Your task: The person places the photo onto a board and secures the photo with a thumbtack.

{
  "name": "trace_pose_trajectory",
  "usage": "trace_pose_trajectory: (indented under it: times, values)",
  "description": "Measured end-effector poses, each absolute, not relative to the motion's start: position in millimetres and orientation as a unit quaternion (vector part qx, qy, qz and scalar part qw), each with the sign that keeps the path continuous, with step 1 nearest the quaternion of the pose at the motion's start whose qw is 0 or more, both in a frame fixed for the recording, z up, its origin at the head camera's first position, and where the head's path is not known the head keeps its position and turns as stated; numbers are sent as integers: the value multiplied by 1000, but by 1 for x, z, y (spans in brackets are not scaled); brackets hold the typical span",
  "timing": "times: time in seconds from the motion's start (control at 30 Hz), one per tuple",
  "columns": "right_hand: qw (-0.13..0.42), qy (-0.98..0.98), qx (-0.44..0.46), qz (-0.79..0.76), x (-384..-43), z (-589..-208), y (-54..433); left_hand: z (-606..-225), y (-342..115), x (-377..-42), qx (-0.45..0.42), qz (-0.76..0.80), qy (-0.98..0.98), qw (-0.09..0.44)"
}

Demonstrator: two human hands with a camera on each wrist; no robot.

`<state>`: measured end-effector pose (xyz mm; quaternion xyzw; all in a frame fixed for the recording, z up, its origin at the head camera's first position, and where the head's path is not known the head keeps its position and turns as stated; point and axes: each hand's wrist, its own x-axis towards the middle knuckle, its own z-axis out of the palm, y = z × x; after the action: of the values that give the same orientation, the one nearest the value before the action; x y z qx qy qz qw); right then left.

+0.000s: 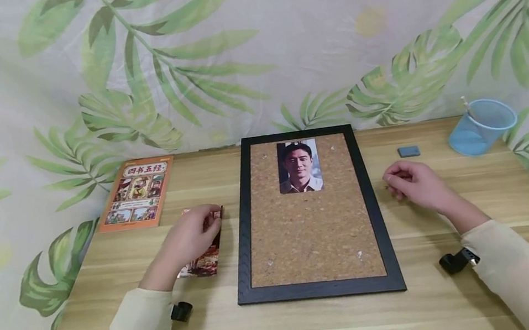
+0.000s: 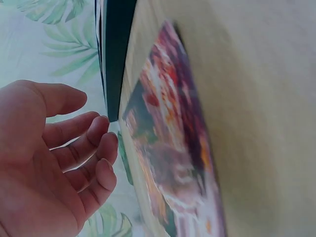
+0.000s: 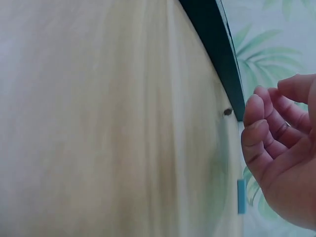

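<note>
My left hand (image 1: 195,232), fingers loosely bent, hovers over a glossy picture card (image 1: 205,262) in reds and dark tones. The left wrist view shows this card (image 2: 168,133) lying on the table beside the fingers, with a gap between them. My right hand (image 1: 412,184) is to the right of the black-framed cork board (image 1: 313,231), its fingers loosely curled with nothing visible in them. Close to its fingertips is a small dark thing (image 3: 227,112), too small to identify. A portrait photo (image 1: 299,167) is on the upper part of the cork.
An orange comic-style book (image 1: 137,194) lies at the back left of the wooden table. Toward the back right are a small blue block (image 1: 409,151) and a blue mesh cup (image 1: 480,128) with a thin stick in it. A leaf-patterned cloth (image 1: 210,55) hangs behind.
</note>
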<state>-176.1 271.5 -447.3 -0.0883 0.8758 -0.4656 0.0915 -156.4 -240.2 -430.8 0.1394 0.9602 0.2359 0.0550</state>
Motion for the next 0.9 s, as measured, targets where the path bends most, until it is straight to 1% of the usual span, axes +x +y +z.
trace_pose_trajectory:
  times: [0.13,0.33,0.47,0.77,0.9]
  values:
    - [106,879,-67,-460,-172,-450,281,-430,-247,-149,128,220,966,47]
    - [119,887,-48,-444,-169,-455,294,-431,-259,-137,81,156,983,61]
    - [127,891,-48,-434,-172,-457,298,-434,-264,-134,61,136,987,62]
    - [152,891,-48,-425,-184,-464,291,-437,-271,-130,15,121,989,80]
    - [151,897,-52,-413,-188,-463,287,-439,-275,-130,-12,116,989,92]
